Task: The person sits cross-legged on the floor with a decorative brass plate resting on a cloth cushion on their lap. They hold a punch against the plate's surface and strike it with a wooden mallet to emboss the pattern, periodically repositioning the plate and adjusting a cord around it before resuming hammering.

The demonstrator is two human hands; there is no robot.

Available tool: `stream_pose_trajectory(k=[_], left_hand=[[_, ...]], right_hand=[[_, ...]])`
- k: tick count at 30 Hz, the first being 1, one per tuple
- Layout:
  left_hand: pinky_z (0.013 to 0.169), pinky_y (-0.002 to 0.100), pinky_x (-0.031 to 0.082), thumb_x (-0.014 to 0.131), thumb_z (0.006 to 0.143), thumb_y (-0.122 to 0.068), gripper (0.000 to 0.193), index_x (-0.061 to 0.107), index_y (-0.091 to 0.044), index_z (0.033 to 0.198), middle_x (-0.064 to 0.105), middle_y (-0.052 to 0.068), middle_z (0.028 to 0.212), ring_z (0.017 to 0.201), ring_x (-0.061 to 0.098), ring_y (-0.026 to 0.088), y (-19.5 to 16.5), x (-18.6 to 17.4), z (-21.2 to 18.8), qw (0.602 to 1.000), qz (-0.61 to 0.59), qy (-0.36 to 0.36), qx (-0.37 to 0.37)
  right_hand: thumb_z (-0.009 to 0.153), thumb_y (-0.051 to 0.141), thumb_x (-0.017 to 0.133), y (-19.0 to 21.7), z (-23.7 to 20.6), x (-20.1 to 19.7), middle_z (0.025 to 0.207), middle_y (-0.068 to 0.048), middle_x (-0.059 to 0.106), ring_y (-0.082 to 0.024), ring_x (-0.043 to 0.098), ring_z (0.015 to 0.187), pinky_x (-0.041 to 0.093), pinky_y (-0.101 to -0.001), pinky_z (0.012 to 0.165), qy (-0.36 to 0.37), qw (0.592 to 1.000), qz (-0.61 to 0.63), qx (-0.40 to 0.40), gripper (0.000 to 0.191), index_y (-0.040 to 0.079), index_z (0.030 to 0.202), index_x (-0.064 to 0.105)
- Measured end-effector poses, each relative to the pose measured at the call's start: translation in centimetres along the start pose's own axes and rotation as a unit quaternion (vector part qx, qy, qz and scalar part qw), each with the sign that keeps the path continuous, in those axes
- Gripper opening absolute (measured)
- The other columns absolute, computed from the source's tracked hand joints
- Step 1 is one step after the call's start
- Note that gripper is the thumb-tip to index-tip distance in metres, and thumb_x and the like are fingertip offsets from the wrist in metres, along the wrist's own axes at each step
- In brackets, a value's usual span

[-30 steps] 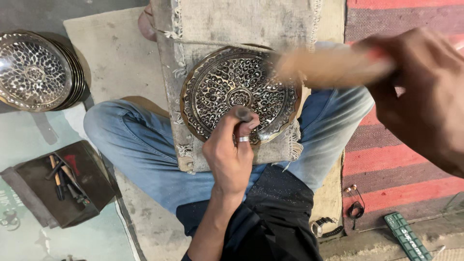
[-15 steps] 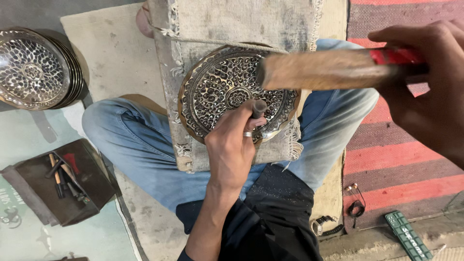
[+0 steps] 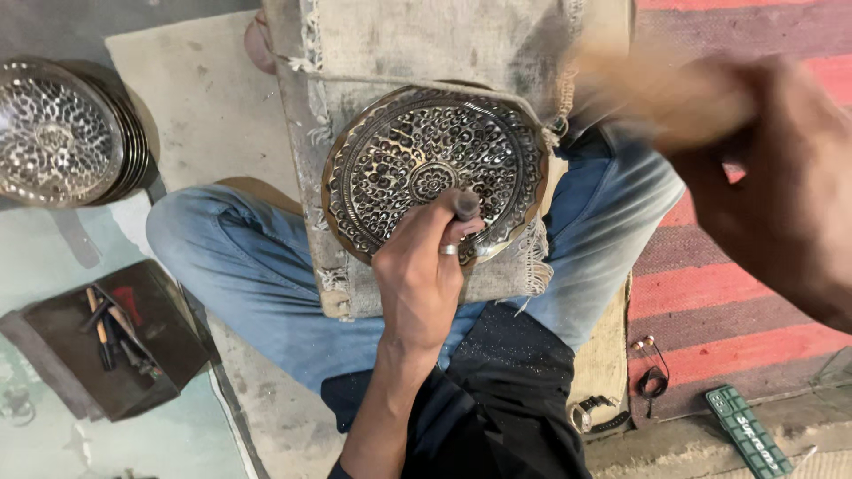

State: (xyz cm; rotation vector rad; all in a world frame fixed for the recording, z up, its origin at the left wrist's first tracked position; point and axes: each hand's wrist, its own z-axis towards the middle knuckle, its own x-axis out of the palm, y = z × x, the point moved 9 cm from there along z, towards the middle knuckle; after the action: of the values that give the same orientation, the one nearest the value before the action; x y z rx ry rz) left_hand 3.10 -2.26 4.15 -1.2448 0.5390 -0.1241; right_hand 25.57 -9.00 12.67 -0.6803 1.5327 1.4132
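Both hands busy: right hand (image 3: pixel 781 177) blurred, hammer (image 3: pixel 657 98) indistinct; punch (image 3: pixel 465 206) tip hidden

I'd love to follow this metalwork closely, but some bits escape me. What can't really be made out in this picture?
- Head view: the wooden tool in the right hand is smeared by motion blur; its shape is unclear.
- The punch tip is hidden by the left hand, so its contact with the engraved plate cannot be seen.
- Tools in the dark tray: too small to identify.
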Motion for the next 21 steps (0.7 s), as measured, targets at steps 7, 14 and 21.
stream_pose_trajectory(k=[7,14,21], left_hand=[[0.084,0.032,0.065,0.062,0.085,0.019,0.046,0.066,-0.001,0.127,0.075,0.012,0.104,0.098,0.077,0.022,-0.1,0.1,0.1,0.999,0.015,0.031,-0.006],[0.085,0.029,0.068,0.056,0.087,0.022,0.048,0.066,-0.001,0.127,0.074,0.014,0.106,0.099,0.078,0.023,0.4,0.3,-0.1,0.999,-0.009,0.024,-0.023],[0.083,0.030,0.066,0.057,0.084,0.021,0.047,0.067,-0.002,0.123,0.076,0.011,0.101,0.097,0.078,0.022,0.4,0.1,-0.2,0.999,0.018,0.023,-0.015]], right_hand=[[0.097,-0.012,0.081,1.9,0.3,-0.8,0.111,-0.015,0.063,-0.024,0.059,0.094,0.053,-0.0337,0.082,0.011,0.981,-0.133,-0.140,0.040,-0.002,0.130,0.060],[0.093,-0.011,0.082,2.7,0.5,-0.4,0.113,-0.013,0.064,-0.028,0.061,0.098,0.054,-0.0366,0.084,0.015,0.963,-0.213,-0.163,0.046,0.000,0.134,0.066],[0.087,-0.014,0.079,3.3,0.8,0.5,0.109,-0.013,0.064,-0.031,0.063,0.099,0.054,-0.0416,0.087,0.004,0.951,-0.255,-0.175,0.045,0.002,0.128,0.067]])
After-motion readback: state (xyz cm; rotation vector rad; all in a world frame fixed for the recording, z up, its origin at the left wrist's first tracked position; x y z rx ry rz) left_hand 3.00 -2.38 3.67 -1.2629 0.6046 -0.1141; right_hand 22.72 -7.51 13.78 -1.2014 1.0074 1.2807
